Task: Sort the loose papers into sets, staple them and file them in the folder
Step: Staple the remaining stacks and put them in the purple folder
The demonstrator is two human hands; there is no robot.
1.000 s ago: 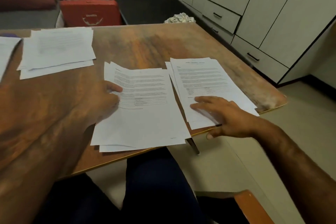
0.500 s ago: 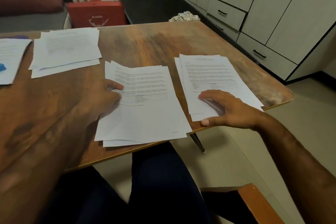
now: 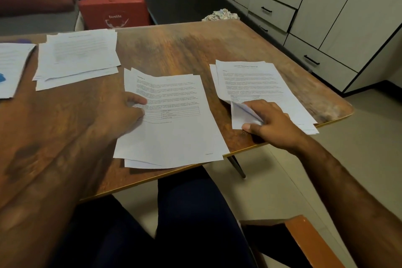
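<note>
Several stacks of printed white paper lie on the wooden table [image 3: 174,50]. My left hand [image 3: 121,113] rests flat on the middle stack [image 3: 174,115], fingers on its left edge. My right hand [image 3: 267,124] pinches the near left corner of the right stack [image 3: 256,85] between thumb and fingers and curls it upward. A third stack [image 3: 78,54] lies at the far left. One more sheet [image 3: 13,67], with a blue mark, sits at the left border. No stapler or folder can be made out.
A red case [image 3: 113,13] stands behind the table beside a dark chair [image 3: 185,2]. Crumpled paper [image 3: 220,15] lies past the far edge. White cabinets with drawers [image 3: 304,17] line the right wall. A wooden seat corner [image 3: 309,237] shows at the lower right.
My right hand slid onto the right stack's near corner, took hold of it and lifted it. The left hand stayed on the middle stack. The camera shifted slightly left.
</note>
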